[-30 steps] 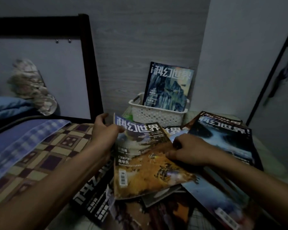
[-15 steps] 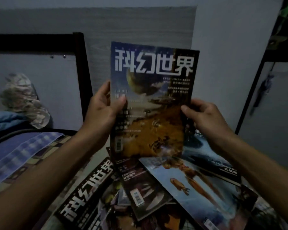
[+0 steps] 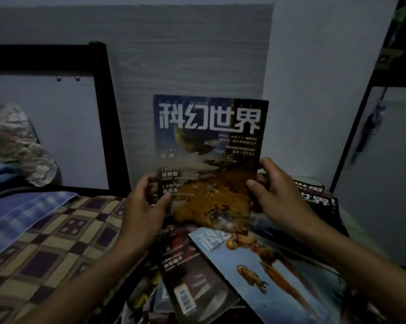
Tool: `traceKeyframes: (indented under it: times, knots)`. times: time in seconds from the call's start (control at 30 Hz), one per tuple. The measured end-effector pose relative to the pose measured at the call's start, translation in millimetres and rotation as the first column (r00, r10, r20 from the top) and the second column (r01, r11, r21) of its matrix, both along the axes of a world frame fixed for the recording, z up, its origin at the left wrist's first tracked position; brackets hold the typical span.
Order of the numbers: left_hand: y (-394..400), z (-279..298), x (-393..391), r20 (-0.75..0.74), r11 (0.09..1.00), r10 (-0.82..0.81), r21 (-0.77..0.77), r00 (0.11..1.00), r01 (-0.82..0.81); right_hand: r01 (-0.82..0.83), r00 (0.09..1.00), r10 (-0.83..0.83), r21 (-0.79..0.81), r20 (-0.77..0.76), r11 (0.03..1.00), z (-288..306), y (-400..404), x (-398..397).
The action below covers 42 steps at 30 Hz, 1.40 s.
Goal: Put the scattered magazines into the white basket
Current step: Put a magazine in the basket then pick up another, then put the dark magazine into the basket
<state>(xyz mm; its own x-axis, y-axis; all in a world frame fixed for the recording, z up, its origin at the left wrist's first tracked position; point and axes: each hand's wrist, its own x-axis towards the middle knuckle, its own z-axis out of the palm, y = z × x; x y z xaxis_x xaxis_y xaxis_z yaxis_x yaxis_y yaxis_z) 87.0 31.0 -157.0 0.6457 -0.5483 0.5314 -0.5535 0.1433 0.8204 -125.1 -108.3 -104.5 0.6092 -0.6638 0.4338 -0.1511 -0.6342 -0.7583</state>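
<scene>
So the person has both hands on one magazine with the orange-and-dark-blue cover and big white Chinese title lettering (image 3: 209, 164), holding it upright with the cover facing the camera. The left hand (image 3: 143, 206) grips its lower left edge, thumb pressed on the front cover and the other fingers tucked behind. The right hand (image 3: 276, 192) does the same on the lower right edge, thumb on the cover, fingers curled round the back.

Directly under and between the two hands there's a messy pile of other magazines. A light blue magazine with an orange creature on it (image 3: 267, 272) lies flat below the right hand, and a dark magazine with a barcode near its bottom corner (image 3: 192, 277) sits below the left hand, partly under the blue one. Past the right hand a black-covered magazine with white lettering (image 3: 318, 202) pokes out.

Left of the left hand is a brown-and-cream checkered bedspread (image 3: 45, 249) with a blue plaid cloth (image 3: 22, 213) on it, and a dark bed frame (image 3: 103, 113) behind. The white basket can't be seen; the held magazine blocks whatever is behind it.
</scene>
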Motion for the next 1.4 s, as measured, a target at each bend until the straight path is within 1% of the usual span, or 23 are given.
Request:
traceKeyframes:
  times: [0.07, 0.2, 0.27, 0.33, 0.5, 0.67, 0.73, 0.8, 0.83, 0.9, 0.97, 1.0, 1.03, 1.07, 1.1, 1.13, 1.17, 1.23, 1.27, 1.3, 1.33, 1.37, 1.4]
  knots:
    - [-15, 23, 11, 0.051, 0.999, 0.003, -0.053, 0.999, 0.000, 0.035, 0.996, -0.037, 0.028, 0.079, 0.999, 12, -14, 10]
    - [-63, 85, 32, 0.163, 0.994, 0.044, -0.105, 0.986, -0.027, 0.154, 0.968, -0.148, -0.015, 0.204, 0.988, 49, -56, 40]
    - [-92, 112, 47, 0.140, 0.998, 0.046, -0.059, 0.989, -0.038, 0.185, 0.964, -0.174, -0.034, 0.203, 0.982, 66, -81, 61]
    - [-121, 123, 67, 0.103, 0.995, 0.094, 0.021, 0.990, -0.097, 0.209, 0.973, -0.202, -0.055, 0.109, 0.976, 71, -103, 81]
    - [-182, 70, 100, 0.035, 0.963, 0.144, 0.226, 0.989, -0.148, 0.301, 0.948, -0.299, -0.001, -0.107, 0.954, 27, -157, 111]
    - [-208, 23, 122, -0.037, 0.949, 0.132, 0.293, 0.991, -0.115, 0.341, 0.928, -0.337, -0.006, -0.160, 0.940, -18, -188, 126]
    - [-213, 17, 126, 0.051, 0.918, 0.130, 0.370, 0.990, -0.140, 0.386, 0.917, -0.377, 0.050, -0.129, 0.921, -24, -196, 128]
    - [-215, 15, 120, 0.182, 0.871, 0.175, 0.430, 0.968, -0.239, 0.430, 0.903, -0.423, 0.134, -0.077, 0.893, -25, -199, 129]
    - [-215, 14, 116, 0.220, 0.864, 0.208, 0.416, 0.953, -0.285, 0.439, 0.898, -0.434, 0.160, -0.067, 0.884, -24, -196, 129]
    - [-212, 13, 108, 0.186, 0.886, 0.247, 0.355, 0.951, -0.299, 0.427, 0.904, -0.425, 0.194, -0.055, 0.883, -21, -188, 127]
    - [-198, 14, 94, 0.146, 0.928, 0.268, 0.226, 0.952, -0.296, 0.388, 0.921, -0.387, 0.174, -0.042, 0.905, -17, -175, 110]
    - [-189, 12, 85, 0.181, 0.938, 0.261, 0.183, 0.948, -0.294, 0.361, 0.932, -0.360, 0.148, -0.034, 0.921, -19, -168, 95]
    - [-180, 9, 72, 0.249, 0.952, 0.218, 0.159, 0.944, -0.262, 0.341, 0.940, -0.336, 0.116, -0.061, 0.933, -21, -160, 73]
    - [-170, 5, 56, 0.326, 0.968, 0.131, 0.164, 0.936, -0.192, 0.326, 0.940, -0.314, 0.077, -0.134, 0.942, -27, -153, 47]
    - [-159, 2, 38, 0.399, 0.974, 0.021, 0.197, 0.917, -0.109, 0.311, 0.914, -0.299, -0.001, -0.275, 0.950, -32, -145, 21]
    - [-149, -1, 19, 0.455, 0.963, -0.104, 0.268, 0.885, -0.024, 0.299, 0.838, -0.310, -0.098, -0.449, 0.949, -37, -140, -6]
    - [-144, -4, 0, 0.477, 0.926, -0.242, 0.375, 0.845, 0.054, 0.300, 0.713, -0.352, -0.189, -0.606, 0.935, -40, -133, -31]
    - [-142, -4, -34, 0.409, 0.796, -0.466, 0.582, 0.785, 0.169, 0.330, 0.471, -0.448, -0.320, -0.760, 0.888, -43, -123, -70]
    - [-143, -3, -49, 0.357, 0.727, -0.528, 0.659, 0.770, 0.193, 0.367, 0.416, -0.475, -0.334, -0.776, 0.868, -44, -121, -86]
    - [-146, -3, -61, 0.339, 0.684, -0.556, 0.706, 0.759, 0.186, 0.399, 0.400, -0.466, -0.308, -0.789, 0.864, -43, -118, -98]
    - [-147, -2, -72, 0.336, 0.668, -0.562, 0.723, 0.756, 0.174, 0.415, 0.435, -0.431, -0.248, -0.791, 0.875, -43, -115, -107]
    - [-148, -1, -80, 0.313, 0.671, -0.550, 0.717, 0.774, 0.187, 0.429, 0.504, -0.380, -0.157, -0.776, 0.890, -42, -110, -113]
    - [-149, 0, -86, 0.235, 0.664, -0.540, 0.708, 0.808, 0.238, 0.423, 0.584, -0.344, -0.086, -0.736, 0.902, -46, -107, -116]
